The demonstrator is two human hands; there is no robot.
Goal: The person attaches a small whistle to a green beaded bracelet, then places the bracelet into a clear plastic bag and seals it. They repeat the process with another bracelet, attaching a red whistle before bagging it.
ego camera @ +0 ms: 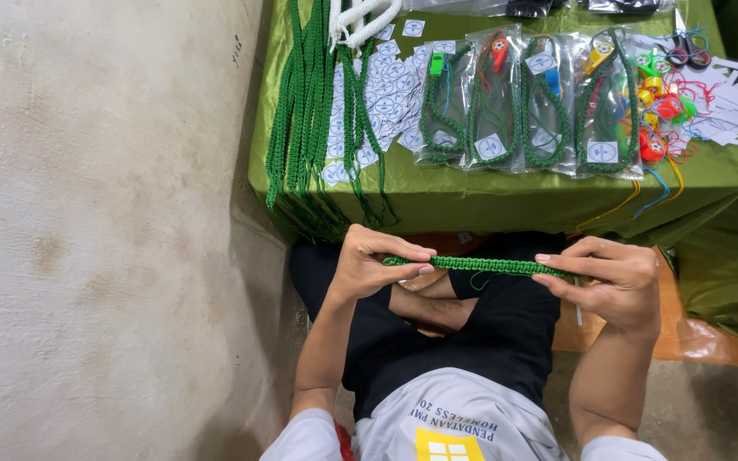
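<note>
Left hand: my left hand point(375, 265) pinches one end of the green braided cord point(471, 265), thumb and fingers pressed together on it.
Right hand: my right hand point(612, 277) pinches the other end, fingers closed along the braid.
Cord: stretched level between both hands above my lap, just off the table's near edge.
Table: green cloth point(506, 192); loose braided cords point(305, 111) hang over its left near corner.
Middle: bagged cords with whistles point(523, 98) in a row.
Right edge: loose coloured whistles point(661, 115), scissors point(687, 49).

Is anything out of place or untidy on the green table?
Some thin coloured strings from the whistle pile hang over the front edge of the table. The bagged cords lie in a tidy row.
</note>
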